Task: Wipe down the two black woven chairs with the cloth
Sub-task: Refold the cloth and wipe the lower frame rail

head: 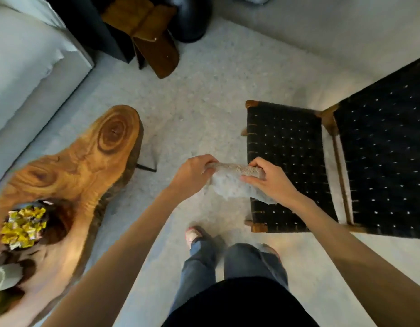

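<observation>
Black woven chair (345, 166): backrest cut off by right frame edge; rear legs out of view. Right hand (272, 180) covers the near seat edge. Left of chair, cloth (230, 182) ends are buried in both fists. Yellow object (22, 227) on wooden table (81, 166), far left of chair, blurred, unidentifiable.

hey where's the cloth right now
In the head view the cloth is held up between the left hand and right hand, near centre frame, beside the woven chair's front edge.
</observation>
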A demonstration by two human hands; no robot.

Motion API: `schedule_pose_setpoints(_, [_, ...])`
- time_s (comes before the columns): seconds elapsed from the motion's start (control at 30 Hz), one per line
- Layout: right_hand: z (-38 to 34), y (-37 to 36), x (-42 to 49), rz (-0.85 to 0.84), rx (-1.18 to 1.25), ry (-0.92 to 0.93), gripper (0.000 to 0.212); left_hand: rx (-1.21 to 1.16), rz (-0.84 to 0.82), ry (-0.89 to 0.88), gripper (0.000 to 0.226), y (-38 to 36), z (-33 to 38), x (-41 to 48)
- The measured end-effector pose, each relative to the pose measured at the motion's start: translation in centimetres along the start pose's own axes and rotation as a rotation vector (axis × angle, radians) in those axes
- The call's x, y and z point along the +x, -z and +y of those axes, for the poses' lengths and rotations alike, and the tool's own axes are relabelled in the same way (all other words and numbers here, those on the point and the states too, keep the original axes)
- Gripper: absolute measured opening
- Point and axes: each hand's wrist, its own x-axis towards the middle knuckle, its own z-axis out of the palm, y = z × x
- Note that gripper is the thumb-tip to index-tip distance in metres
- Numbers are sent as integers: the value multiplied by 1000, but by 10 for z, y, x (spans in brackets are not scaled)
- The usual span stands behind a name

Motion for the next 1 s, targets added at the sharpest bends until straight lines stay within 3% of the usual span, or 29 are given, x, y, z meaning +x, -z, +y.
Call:
schedule_pose_setpoints(0.23, [-12, -25, 25, 91, 203, -204, 25, -54, -64, -95, 14, 35, -28, 62])
schedule_pose_setpoints(0.37, [-10, -35, 50, 137, 333, -273, 27, -10, -192, -161, 17, 40, -37, 110])
schedule_pose_setpoints(0.7, [-4, -27, 152, 425, 231, -411, 23, -12, -326, -244, 19, 66, -52, 238])
schedule_pose_setpoints(0.93, [-4, -25, 203, 568, 297, -537, 22, -93, -386, -133, 8, 66, -67, 305])
schedule_pose_setpoints(1.0, [2, -25, 220, 578, 330, -564, 20, -92, -390, -123, 13, 59, -72, 331])
